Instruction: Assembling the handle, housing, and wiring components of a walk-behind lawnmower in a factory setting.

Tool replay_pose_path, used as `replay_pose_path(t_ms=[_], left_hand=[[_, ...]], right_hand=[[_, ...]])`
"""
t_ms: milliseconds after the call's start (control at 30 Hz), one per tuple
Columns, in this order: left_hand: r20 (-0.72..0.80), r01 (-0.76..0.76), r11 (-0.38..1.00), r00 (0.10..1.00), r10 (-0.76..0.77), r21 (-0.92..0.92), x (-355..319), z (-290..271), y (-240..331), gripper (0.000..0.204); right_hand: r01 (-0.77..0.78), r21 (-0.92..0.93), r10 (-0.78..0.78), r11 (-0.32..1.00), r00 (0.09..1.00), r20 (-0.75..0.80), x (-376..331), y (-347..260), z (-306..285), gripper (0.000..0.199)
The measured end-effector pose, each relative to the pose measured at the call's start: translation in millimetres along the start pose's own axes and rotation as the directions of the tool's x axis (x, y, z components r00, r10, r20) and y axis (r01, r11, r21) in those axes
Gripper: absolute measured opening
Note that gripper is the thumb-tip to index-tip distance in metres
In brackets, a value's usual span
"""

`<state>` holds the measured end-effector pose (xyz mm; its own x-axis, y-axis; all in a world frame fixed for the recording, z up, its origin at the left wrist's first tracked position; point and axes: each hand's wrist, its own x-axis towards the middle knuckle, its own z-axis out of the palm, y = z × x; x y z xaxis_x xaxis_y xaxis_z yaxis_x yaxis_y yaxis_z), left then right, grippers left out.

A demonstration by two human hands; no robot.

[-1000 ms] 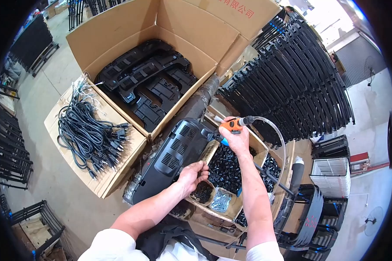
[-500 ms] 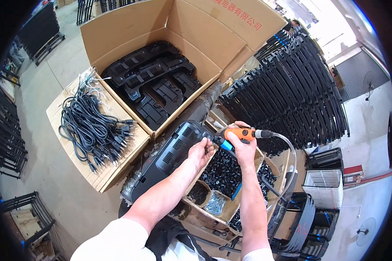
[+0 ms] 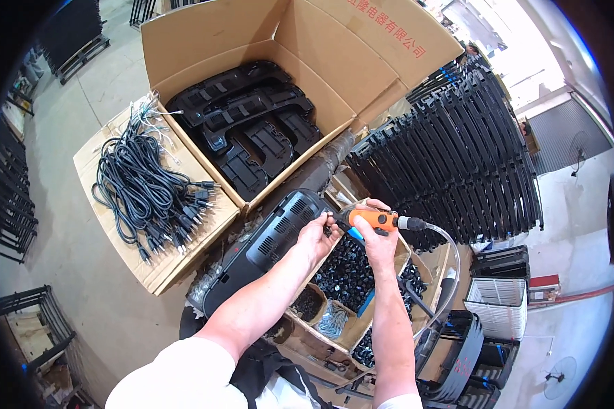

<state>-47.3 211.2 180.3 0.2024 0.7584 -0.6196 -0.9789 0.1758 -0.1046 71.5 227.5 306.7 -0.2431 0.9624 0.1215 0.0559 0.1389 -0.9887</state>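
Note:
My right hand grips an orange pneumatic screwdriver with a clear air hose trailing off to the right. Its tip points left at the end of a long black plastic housing with vent slots, lying across the work area. My left hand rests on that end of the housing, fingers pinched near the screwdriver tip; a screw between them cannot be made out.
A cardboard tray under my hands holds black caps and screws. An open cardboard box of black plastic parts stands behind. A bundle of black power cords lies on flat cardboard at left. Stacked black frames fill the right.
My left hand has come up from the tray to the end of the housing. My right hand has lowered the screwdriver and turned its tip toward that same spot.

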Motion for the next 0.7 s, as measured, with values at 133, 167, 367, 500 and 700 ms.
replay_pose_path(t_ms=[133, 167, 367, 500, 700], left_hand=[[0.038, -0.01, 1.0, 0.999, 0.01, -0.016, -5.5, -0.2, 2.9, 0.03], [0.016, -0.038, 0.997, 0.999, 0.038, 0.067, -10.0, 3.5, 0.5, 0.031], [0.006, 0.013, 0.942, 1.0, -0.016, 0.336, -36.2, -10.9, 1.9, 0.034], [0.059, -0.007, 0.903, 0.998, -0.02, 0.43, -55.2, -33.6, -0.3, 0.029], [0.081, -0.019, 0.859, 0.996, -0.026, 0.512, -69.3, -53.8, 3.8, 0.026]], right_hand=[[-0.016, 0.02, 0.016, 1.0, 1.0, 0.007, 4.9, 2.2, 8.0, 0.052], [-0.006, 0.011, 0.007, 1.0, 1.0, -0.012, 8.3, 3.0, 10.5, 0.051], [-0.035, -0.021, 0.034, 0.999, 0.998, -0.052, 36.2, 6.5, 22.3, 0.05], [-0.02, -0.077, 0.018, 0.997, 0.999, -0.027, 51.2, 15.2, 26.6, 0.049], [-0.062, -0.149, 0.061, 0.987, 0.998, -0.007, 59.1, 28.7, 31.7, 0.05]])
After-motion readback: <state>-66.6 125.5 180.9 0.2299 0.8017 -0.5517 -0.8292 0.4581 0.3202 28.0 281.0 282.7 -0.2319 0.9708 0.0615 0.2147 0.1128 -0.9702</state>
